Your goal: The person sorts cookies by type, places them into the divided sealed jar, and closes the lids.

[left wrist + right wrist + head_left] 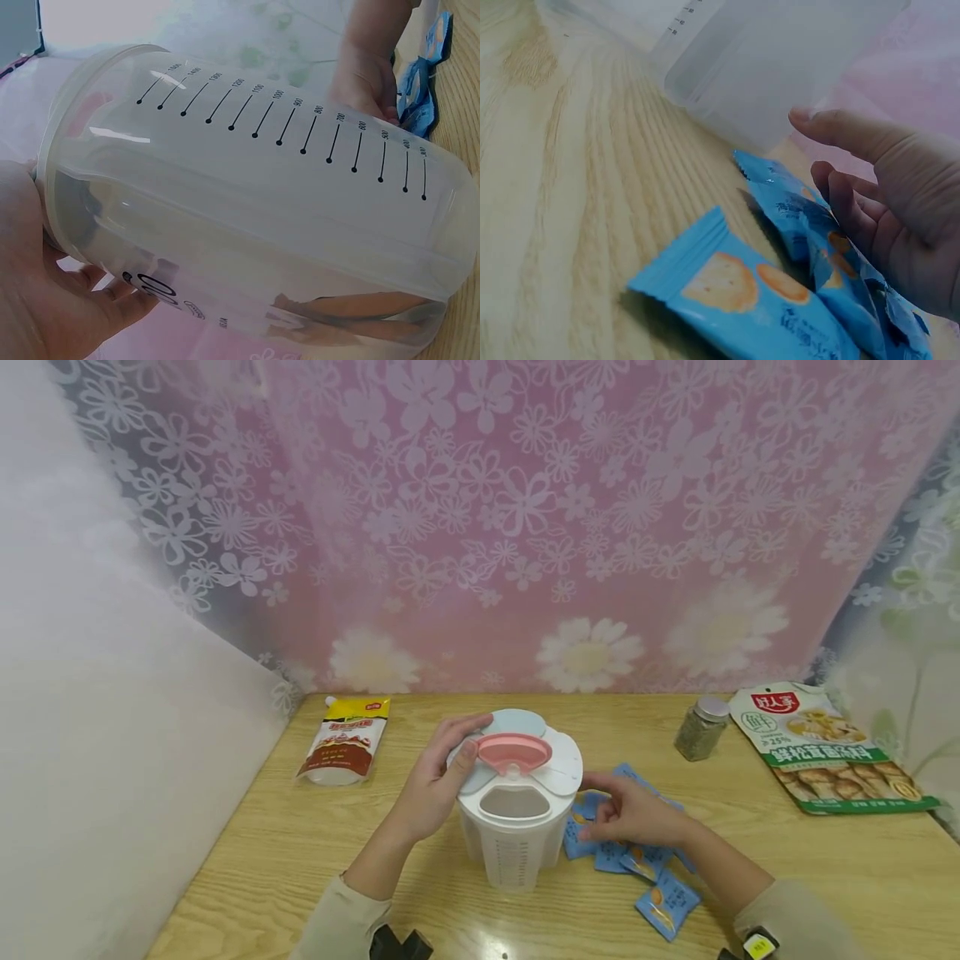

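A: Where's the container (513, 852) rel. to the hands?

B: B/w the two, upright on the table (300, 868). L hand (435, 785) grips it by the lid (562, 768): thumb on top next to the pink flap (517, 747), fingers round the L edge.

A: & the R hand (633, 814)?

B: Nothing in its grasp that I can see. One finger stretched to the container's R side, others loosely bent, over the blue packets (667, 906). Can't tell if that fingertip touches.

A: Any writing?

B: Container has a black scale; nos. like 500, 900, 1200 legible. Green-&-white bag (832, 743), far R: 好人家 in a red badge, 鲜, "≥25%", + mushroom pics. Packets: biscuit pics, dark Chinese txt too small to read. Pouch (345, 743) at back L, yellow/white/brown: red txt too blurry.

A: Materials, shapes?

B: Container = translucent plastic, tall; lid white w/ light-blue sections, flap raised, rounded opening in front of it. Packets = shiny wrap, crimped ends, most overlapping. Jar (702, 729) beside the bag: see-thru, pale cap, full of greenish-grey bits. Table = light wood grain. Curtain (465, 602) behind = pink, white flower print.
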`<state>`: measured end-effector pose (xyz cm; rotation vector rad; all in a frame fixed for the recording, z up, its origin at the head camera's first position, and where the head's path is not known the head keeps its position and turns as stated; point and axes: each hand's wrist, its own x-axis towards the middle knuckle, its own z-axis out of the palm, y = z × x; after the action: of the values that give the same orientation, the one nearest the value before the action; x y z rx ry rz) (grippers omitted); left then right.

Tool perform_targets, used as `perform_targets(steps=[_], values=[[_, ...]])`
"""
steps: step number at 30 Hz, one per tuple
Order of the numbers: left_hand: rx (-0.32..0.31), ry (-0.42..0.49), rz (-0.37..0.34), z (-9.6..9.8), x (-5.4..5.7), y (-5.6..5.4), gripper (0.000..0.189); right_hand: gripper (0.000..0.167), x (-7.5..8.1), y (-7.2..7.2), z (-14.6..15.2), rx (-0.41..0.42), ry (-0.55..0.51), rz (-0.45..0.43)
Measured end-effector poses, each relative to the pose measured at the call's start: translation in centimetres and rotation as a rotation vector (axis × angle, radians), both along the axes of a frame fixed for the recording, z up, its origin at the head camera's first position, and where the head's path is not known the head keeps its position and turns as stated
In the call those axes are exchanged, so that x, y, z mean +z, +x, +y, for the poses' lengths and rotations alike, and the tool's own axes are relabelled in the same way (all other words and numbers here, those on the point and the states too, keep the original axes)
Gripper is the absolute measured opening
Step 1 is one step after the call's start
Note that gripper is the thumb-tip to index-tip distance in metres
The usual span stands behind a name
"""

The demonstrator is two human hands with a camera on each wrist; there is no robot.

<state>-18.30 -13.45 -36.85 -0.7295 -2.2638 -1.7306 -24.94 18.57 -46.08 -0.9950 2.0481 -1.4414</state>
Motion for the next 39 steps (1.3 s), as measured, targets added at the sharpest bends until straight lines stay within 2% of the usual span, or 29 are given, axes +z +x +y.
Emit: perform_targets(steps=[7, 17, 20, 25, 32, 36, 39], values=[[0.001, -0.003, -0.002, 0.0, -0.1, 0.0, 0.038, 0.063, -0.8, 0.1, -0.2, -0.02, 0.058, -0.002], [-0.006, -0.002, 0.014, -0.1, -0.2, -0.1, 0.039, 0.058, -0.5, 0.2, -0.7, -0.092, 0.163, 0.029], [-0.002, -0.005, 0.009, -0.1, -0.1, -0.1, 0.039, 0.052, -0.5, 0.1, -0.8, -0.116, 0.168, 0.01], [-0.006, -0.002, -0.012, -0.1, 0.0, -0.1, 0.039, 0.034, -0.7, 0.1, -0.5, -0.132, 0.148, -0.049], [-0.024, 0.01, -0.024, -0.2, -0.1, 0.1, 0.039, 0.026, -0.1, 0.3, -0.1, -0.146, 0.073, -0.097], [-0.033, 0.002, -0.026, -0.3, 0.0, 0.0, 0.04, 0.023, 0.9, 0.7, 0.1, -0.151, 0.007, -0.113], [-0.032, -0.001, -0.026, -0.5, 0.2, 0.1, 0.042, 0.021, 2.1, 0.9, 0.3, -0.154, -0.025, -0.091]])
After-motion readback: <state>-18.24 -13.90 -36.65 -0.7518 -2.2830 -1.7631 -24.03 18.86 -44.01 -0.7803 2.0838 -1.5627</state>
